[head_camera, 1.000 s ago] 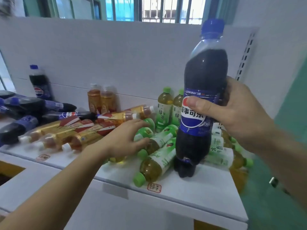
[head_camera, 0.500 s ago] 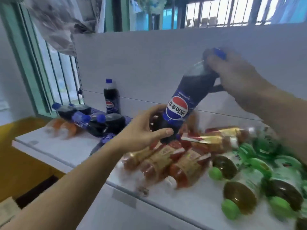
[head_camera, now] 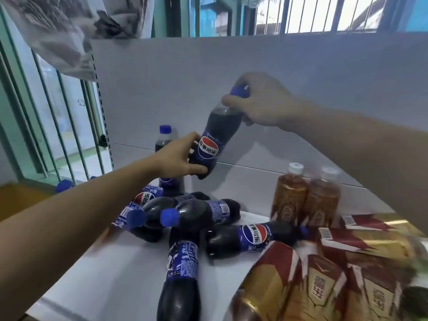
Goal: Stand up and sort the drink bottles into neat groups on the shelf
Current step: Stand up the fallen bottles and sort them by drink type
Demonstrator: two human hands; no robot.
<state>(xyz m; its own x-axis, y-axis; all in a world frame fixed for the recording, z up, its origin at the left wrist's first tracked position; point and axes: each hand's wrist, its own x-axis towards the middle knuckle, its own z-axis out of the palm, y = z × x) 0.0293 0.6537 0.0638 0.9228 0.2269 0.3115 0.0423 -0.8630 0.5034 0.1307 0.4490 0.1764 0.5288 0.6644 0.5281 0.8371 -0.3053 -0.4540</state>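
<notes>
Cola bottle (head_camera: 214, 140) being stood on shelf (head_camera: 129, 269)
Held tilted: right hand (head_camera: 261, 103) at cap, left hand (head_camera: 183, 158) gripping base; to be set upright by standing cola (head_camera: 165, 144) at 9 o'clock

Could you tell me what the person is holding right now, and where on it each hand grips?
One Pepsi bottle, tilted above the shelf: the right hand grips its neck below the blue cap, the left hand its base.

A window with metal bars (head_camera: 308, 15) runs along the top. A gray and white cloth (head_camera: 69, 31) hangs at the top left (it looks crumpled). More bars (head_camera: 58, 126) stand on the left, above a yellow floor (head_camera: 20, 195).
</notes>
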